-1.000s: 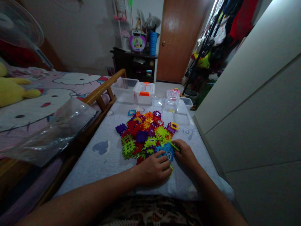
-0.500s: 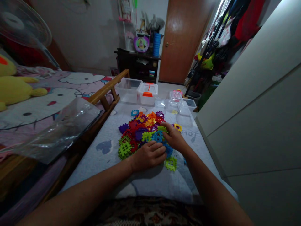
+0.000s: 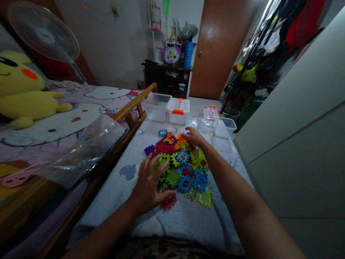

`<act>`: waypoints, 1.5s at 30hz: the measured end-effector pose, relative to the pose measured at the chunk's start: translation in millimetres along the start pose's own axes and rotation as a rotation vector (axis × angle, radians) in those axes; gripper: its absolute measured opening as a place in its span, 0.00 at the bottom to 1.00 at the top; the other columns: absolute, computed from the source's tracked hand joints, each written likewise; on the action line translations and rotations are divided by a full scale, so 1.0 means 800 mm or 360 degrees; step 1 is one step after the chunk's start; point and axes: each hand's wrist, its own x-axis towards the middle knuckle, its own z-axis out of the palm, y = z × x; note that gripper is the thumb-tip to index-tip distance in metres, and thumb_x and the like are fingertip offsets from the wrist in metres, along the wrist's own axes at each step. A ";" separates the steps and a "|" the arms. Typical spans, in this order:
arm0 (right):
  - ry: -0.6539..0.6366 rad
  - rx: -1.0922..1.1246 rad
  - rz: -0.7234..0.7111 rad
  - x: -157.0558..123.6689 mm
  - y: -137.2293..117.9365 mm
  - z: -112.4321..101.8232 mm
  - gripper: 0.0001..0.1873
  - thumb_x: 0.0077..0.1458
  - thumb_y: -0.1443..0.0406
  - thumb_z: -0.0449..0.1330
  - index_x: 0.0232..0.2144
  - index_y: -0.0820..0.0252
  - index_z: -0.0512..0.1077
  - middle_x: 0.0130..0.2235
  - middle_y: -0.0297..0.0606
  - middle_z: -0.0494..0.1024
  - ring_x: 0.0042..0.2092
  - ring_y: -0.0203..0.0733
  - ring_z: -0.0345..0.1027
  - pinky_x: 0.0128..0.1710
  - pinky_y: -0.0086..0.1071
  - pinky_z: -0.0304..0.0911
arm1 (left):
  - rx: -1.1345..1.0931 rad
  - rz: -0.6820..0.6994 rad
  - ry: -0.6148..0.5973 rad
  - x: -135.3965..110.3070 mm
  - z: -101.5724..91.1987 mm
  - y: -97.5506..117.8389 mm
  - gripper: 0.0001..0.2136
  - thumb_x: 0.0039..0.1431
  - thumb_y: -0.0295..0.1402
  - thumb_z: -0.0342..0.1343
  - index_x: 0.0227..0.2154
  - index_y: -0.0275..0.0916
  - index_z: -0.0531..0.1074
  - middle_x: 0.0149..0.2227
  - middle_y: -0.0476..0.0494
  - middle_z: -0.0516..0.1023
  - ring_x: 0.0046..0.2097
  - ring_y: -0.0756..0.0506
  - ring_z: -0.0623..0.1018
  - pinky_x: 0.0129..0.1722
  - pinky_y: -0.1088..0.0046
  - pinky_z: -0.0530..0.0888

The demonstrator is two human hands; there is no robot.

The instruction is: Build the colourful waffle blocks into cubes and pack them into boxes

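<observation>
A heap of interlocking plastic building blocks [image 3: 173,177] in green, blue, red, orange and purple lies on the pale blue bedding. My left hand [image 3: 151,180] is at the near left side of the heap, fingers spread, its thumb touching a red block [image 3: 169,202]. At the far right side of the heap is my right hand [image 3: 194,137], fingers apart over the orange and purple blocks; its fingertips partly hide what lies under them. Blue window-shaped blocks [image 3: 185,183] sit in the middle, and a lime green block [image 3: 205,199] lies at the near right edge.
Behind the heap stand a clear plastic bin [image 3: 156,108], a lidded box with orange latches [image 3: 178,111] and several small clear containers [image 3: 210,120]. A wooden bed rail [image 3: 129,109] runs along the left, with a plastic bag [image 3: 88,151] over it. A white cabinet [image 3: 296,118] borders the right.
My left hand has moved left and spread its fingers. My right hand has shifted toward the far side of the heap. More blue and green blocks now show in front. The view has shifted slightly.
</observation>
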 end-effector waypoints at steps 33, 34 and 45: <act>-0.0545 0.1255 -0.0211 -0.056 0.015 0.002 0.23 0.51 0.60 0.61 0.49 0.60 0.73 0.31 0.31 0.77 0.28 0.33 0.66 0.28 0.26 0.63 | -0.0096 0.0021 -0.0051 0.092 0.059 0.035 0.34 0.53 0.36 0.64 0.63 0.39 0.59 0.65 0.32 0.58 0.64 0.32 0.61 0.61 0.49 0.66; -0.0538 0.1329 -0.0178 -0.057 0.016 -0.001 0.23 0.50 0.60 0.61 0.49 0.60 0.73 0.31 0.31 0.77 0.28 0.34 0.67 0.28 0.27 0.63 | -0.0112 0.0035 -0.0045 0.099 0.059 0.035 0.34 0.54 0.37 0.63 0.63 0.39 0.59 0.65 0.32 0.58 0.64 0.32 0.62 0.61 0.49 0.65; -0.0075 0.1610 0.0265 -0.060 0.042 -0.021 0.19 0.44 0.60 0.62 0.41 0.59 0.73 0.29 0.31 0.78 0.29 0.38 0.71 0.31 0.32 0.67 | -0.0148 0.0060 -0.0333 0.176 0.057 0.026 0.35 0.54 0.40 0.63 0.62 0.38 0.58 0.56 0.34 0.72 0.56 0.35 0.72 0.55 0.53 0.69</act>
